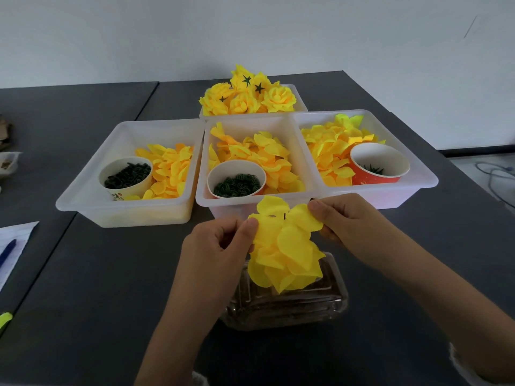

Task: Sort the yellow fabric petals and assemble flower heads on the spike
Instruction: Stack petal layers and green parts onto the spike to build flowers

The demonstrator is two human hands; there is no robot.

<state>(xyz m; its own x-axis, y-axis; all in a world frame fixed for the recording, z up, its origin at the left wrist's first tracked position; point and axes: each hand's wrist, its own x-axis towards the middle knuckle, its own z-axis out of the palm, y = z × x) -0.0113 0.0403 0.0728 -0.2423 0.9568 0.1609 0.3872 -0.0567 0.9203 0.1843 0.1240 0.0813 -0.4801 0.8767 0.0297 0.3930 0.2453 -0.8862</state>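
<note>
1. A stack of yellow petals (287, 246) is pinched at its top edges by the left hand (214, 243) and right hand (348, 221), each grip clamped on fabric.
2. A dark spike (284, 216) tip is seen between the grips.
3. Below them, a clear base (292, 307) is set on the table (111, 302).

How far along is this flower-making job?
Done: finished flower heads fill the back tray. In hand: left hand and right hand pinch petals stacked on the spike. Left: loose petals still fill three trays.
</note>
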